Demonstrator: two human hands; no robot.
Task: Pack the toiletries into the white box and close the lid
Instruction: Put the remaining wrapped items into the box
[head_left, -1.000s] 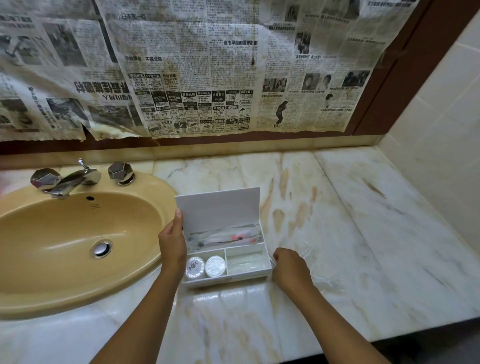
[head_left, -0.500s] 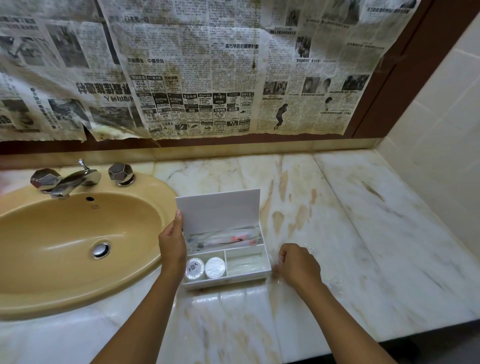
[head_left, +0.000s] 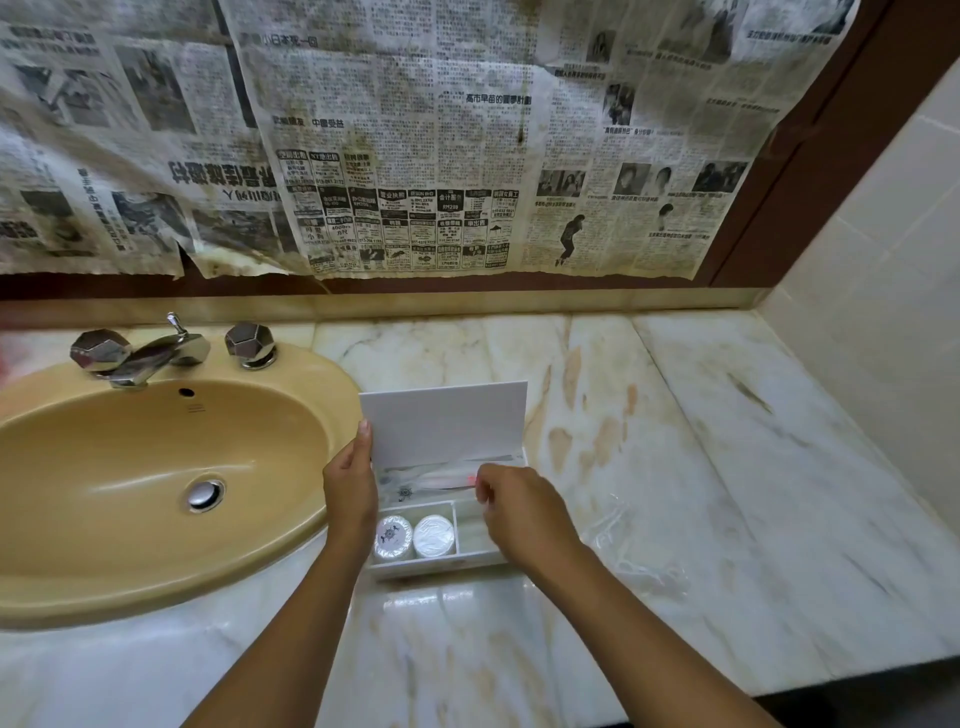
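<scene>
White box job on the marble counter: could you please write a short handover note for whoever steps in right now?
Left hand: holds the left edge of the upright lid, keeping the white box open.
Right hand: over the box's right side, fingers pinched; whether it holds anything cannot be told.
Packed: two round wrapped items front left, long packets in the back compartment.
On the counter: clear plastic wrappers right of the box.
Left: pack any remaining clear packets, then lower the lid shut.
</scene>
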